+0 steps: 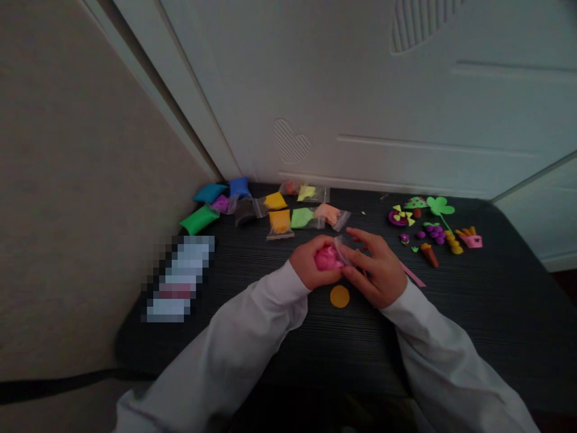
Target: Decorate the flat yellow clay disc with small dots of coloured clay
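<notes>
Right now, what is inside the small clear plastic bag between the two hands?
Inside the clear plastic bag is a lump of soft pink material. The left hand wraps around it, so its covered side cannot be seen.

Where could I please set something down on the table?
Bare table lies right of the right sleeve, nearer than the brown cone, and between both sleeves, nearer than the yellow disc. Crowded: the back left, with bags, the back right, with small figures, and the middle, where left hand holds the pink bag and right hand touches it.
</notes>
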The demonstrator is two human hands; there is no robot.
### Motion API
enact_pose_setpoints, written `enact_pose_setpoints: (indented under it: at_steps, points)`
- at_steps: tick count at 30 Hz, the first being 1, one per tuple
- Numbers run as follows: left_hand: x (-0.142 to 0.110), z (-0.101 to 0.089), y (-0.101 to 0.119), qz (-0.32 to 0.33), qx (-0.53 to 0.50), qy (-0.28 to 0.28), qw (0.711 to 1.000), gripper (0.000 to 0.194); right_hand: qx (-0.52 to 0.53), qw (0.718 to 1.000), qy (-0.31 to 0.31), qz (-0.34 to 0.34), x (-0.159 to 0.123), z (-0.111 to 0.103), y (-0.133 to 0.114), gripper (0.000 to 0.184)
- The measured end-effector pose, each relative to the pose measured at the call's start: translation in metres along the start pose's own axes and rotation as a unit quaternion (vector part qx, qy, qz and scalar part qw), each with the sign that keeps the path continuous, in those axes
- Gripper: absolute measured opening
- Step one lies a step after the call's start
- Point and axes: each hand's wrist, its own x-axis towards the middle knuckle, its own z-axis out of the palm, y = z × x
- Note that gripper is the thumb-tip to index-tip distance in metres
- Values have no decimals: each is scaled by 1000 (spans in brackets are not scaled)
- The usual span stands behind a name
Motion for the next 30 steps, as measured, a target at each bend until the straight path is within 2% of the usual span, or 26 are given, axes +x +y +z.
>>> enact_pose_setpoints:
  at_steps: [4,8,12,15,18,21,24,30]
  points:
    - [3,-5,-5,-19,-99,-53,994,40,-10,1000,-3,-11,2,-5,-5,44]
    - [4,-5,-10,-32,-139,-64,988,38,5,1000,2,-18,3,-4,-9,34]
    - [5,-4,-14,-12,-126,-45,991,41,18,1000,9,-12,2,-1,-9,28]
    - [6,-6,-14,10,-101,-25,995,42,5,1000,20,-3,1,0,-8,37]
    - [5,-8,-14,7,-87,-40,995,41,-27,1000,6,-1,1,-1,-8,47]
    - [5,-7,-13,-4,-104,-57,993,39,-31,999,-6,6,1,-2,-9,42]
    - [4,-7,-13,-3,-116,-61,991,38,6,1000,1,9,0,-2,-9,35]
    - [5,-7,-9,14,-34,-11,999,45,146,987,52,41,0,-5,-10,29]
